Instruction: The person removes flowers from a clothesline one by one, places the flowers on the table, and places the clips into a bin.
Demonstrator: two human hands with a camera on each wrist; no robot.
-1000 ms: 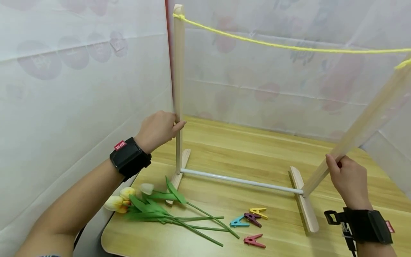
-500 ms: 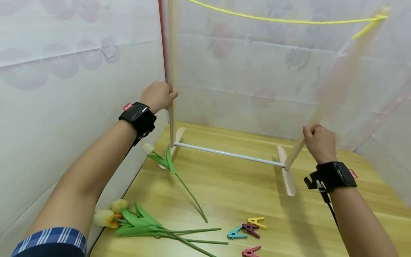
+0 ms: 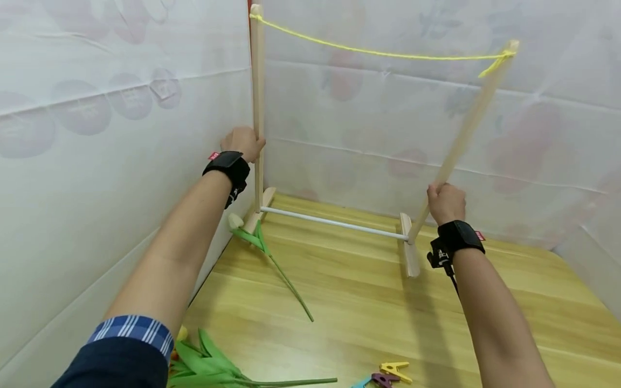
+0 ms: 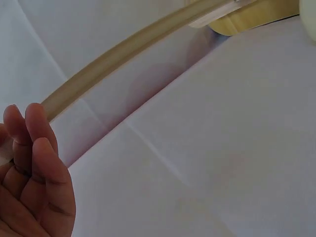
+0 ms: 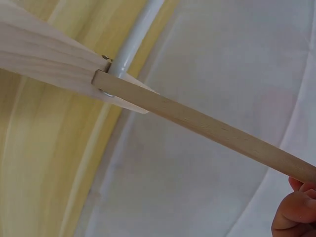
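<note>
The left hand (image 3: 244,142) curls its grip round the upright pale wooden post (image 3: 257,108) of a small drying rack, just in front of the white cloth wall. Below that grip lies a single artificial tulip with a green stem (image 3: 271,258) on the wooden desk (image 3: 349,302). A thin white crossbar (image 3: 335,223) runs rightward from the post's foot to the leaning wooden post (image 3: 466,129), which the right hand (image 3: 445,202) clasps low down. A yellow string (image 3: 378,52) links the post tops above both grips.
</note>
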